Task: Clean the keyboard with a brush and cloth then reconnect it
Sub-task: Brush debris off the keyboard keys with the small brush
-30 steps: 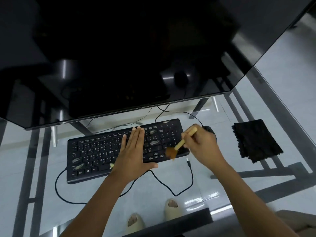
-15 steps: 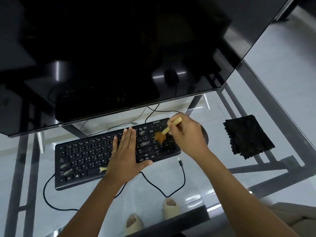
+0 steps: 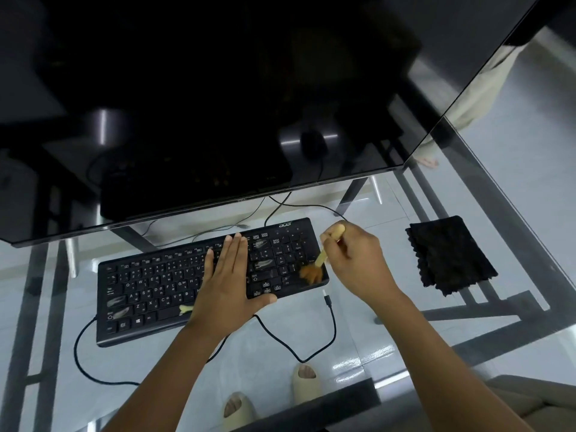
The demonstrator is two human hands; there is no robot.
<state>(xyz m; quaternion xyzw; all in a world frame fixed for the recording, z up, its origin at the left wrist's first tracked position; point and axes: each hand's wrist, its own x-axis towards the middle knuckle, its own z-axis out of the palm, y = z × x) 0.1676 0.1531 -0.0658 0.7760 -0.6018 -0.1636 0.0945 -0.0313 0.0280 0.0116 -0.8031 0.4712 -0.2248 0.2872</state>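
Keyboard (image 3: 162,288) flat on glass desk (image 3: 389,310), below dark monitor (image 3: 218,104). Left hand (image 3: 229,285) flat on the keys, fingers straight, same spot as 0.5 s ago. Right hand (image 3: 355,263) pinching brush (image 3: 321,260); bristles now at near-right corner of numpad, down from top row earlier. Unplugged cable end (image 3: 327,299) just off front edge. Black cloth (image 3: 448,254) well apart, right.

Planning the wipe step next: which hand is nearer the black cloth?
Right. The right hand, holding the brush at the keyboard's right end, is just left of the black cloth; the left hand lies flat mid-keyboard, farther away.
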